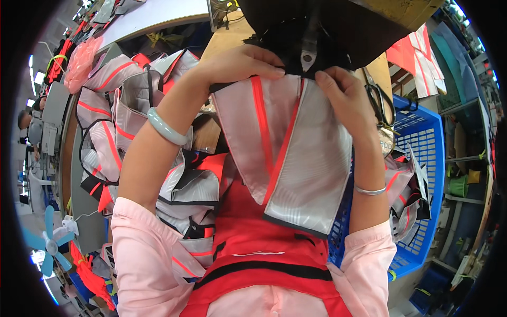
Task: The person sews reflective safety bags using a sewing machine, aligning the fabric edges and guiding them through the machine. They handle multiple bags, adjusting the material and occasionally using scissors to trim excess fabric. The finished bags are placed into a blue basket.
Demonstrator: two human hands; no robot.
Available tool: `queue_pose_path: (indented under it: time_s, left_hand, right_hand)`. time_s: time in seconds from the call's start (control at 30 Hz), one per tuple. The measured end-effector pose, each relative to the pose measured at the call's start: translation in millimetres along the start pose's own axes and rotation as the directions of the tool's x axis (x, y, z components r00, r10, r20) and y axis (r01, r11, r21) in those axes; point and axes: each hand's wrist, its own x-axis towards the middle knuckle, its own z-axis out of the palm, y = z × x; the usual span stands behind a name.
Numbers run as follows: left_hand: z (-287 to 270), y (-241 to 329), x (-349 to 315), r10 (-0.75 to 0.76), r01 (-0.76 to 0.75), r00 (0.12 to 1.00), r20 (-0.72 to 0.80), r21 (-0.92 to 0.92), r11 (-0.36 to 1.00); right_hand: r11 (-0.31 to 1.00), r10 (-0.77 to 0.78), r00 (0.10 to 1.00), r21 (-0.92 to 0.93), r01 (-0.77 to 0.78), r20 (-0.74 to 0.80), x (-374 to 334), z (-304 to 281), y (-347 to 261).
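A silvery-grey and pale pink fabric panel [317,158] with red-orange strips hangs from the table edge toward my lap; its lower right edge carries a dark binding. My left hand [243,66] has its fingers closed on the panel's upper left edge. At the upper right corner, my right hand [346,95] pinches the same panel between thumb and bent fingers. Between both hands, a metal piece with a hole [308,59] comes down beside the fabric's top edge, under a large dark machine body [338,26]. Black fabric lies behind my fingertips, its shape unclear.
Black-handled scissors [381,103] rest right of my right hand. Beyond them stands a blue plastic basket [430,185] holding similar grey and red pieces. Several such pieces [121,111] are heaped at my left, near a pink plastic bag [82,66]. A blue fan [50,244] is at lower left.
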Motion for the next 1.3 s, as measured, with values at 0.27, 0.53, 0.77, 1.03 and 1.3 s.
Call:
queue_pose_path:
  time_s: [0.27, 0.53, 0.77, 1.03, 1.3]
  left_hand:
    - [-5, 5, 0, 0.028, -0.02, 0.998, -0.065, 0.117, 0.993]
    - [-1, -22, -88, 0.012, -0.008, 0.999, -0.046, 0.084, 0.996]
    - [93, -25, -122, 0.604, -0.165, 0.664, -0.441, 0.701, 0.694]
    - [110, -12, -124, 0.57, -0.52, 0.712, -0.409, 0.239, 0.82]
    - [128, -8, -117, 0.465, -0.521, 0.785, -0.409, -0.032, 0.853]
  right_hand:
    - [0.998, 0.003, 0.999, 0.056, -0.001, -0.04, -1, -7, 4]
    - [0.977, -0.209, 0.725, 0.112, 0.18, 0.657, -106, -47, -17]
    - [0.757, -0.111, 0.97, -0.65, -0.059, -0.217, -47, -100, 72]
    - [0.441, 0.123, 0.985, -0.882, -0.166, -0.124, -24, -104, 54]
    - [0.97, 0.184, 0.983, 0.159, -0.181, -0.002, -168, -56, 27]
